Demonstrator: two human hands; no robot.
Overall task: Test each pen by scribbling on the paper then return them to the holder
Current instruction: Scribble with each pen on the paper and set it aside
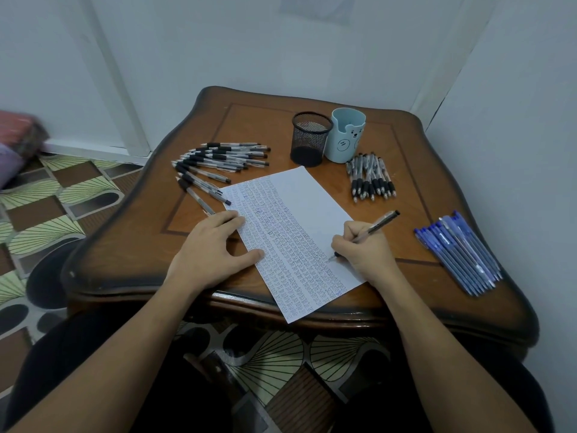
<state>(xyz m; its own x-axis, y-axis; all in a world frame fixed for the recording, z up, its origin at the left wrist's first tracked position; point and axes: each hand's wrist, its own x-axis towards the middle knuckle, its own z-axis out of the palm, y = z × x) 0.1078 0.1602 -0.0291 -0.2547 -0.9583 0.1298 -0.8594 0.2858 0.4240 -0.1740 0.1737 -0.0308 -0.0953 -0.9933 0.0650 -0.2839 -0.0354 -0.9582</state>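
- My right hand (363,248) pinches a clear black-tipped ballpoint pen (373,228), tip on the white scribble-covered paper sheet (290,214).
- My left hand (215,248) lies flat, fingers straight, pinning that sheet.
- Risk: lifting it lets the overhanging sheet slide.
- The black mesh holder (310,139) looks empty.

paper (290,232) scribbles illegible, pink bundle (19,135) blurred

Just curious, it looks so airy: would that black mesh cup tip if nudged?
Probably: the black mesh cup looks empty, so it is likely light and may slide or tip. Its mesh looks stiff, so gripping shouldn't crush it.
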